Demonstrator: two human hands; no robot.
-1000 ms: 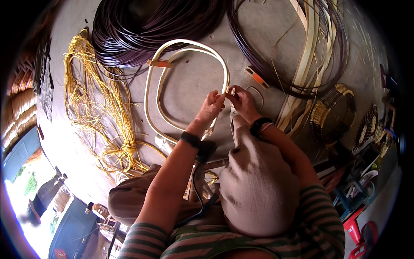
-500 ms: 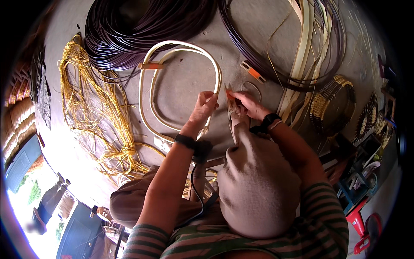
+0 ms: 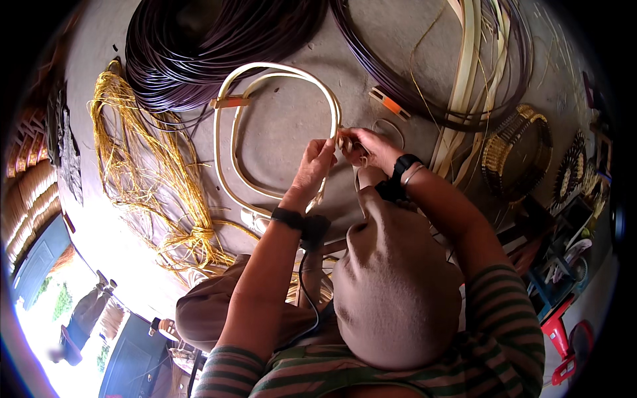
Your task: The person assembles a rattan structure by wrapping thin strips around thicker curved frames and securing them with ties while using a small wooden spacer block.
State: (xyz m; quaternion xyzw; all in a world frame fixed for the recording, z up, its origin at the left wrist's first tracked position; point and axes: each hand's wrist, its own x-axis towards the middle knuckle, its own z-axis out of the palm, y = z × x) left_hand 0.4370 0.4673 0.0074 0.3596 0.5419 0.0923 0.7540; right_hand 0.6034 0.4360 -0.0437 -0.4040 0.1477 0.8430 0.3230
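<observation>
A pair of cream, rounded hoops (image 3: 222,149), like bent cane, stands in front of me. My left hand (image 3: 313,162) is closed around their right side, near the lower right curve. My right hand (image 3: 373,149) is closed right beside it, at the outer edge of the hoops. Its fingers pinch a small wooden clip (image 3: 345,142), partly hidden by them, whose end meets the hoop. An orange and wood clip (image 3: 230,102) sits across both hoops at their upper left. Another such clip (image 3: 390,103) lies on the floor beyond my right hand.
Dark cord coils (image 3: 192,60) lie at the far left, with another dark coil (image 3: 424,99) at the far right. Golden strands (image 3: 152,166) spread on the left. Pale flat strips (image 3: 468,73) and a woven ring (image 3: 517,152) lie right. A person (image 3: 83,325) is at lower left.
My right hand has moved left and slightly up, bringing the clip from beside the hoops to their right edge. My left hand keeps its hold.
</observation>
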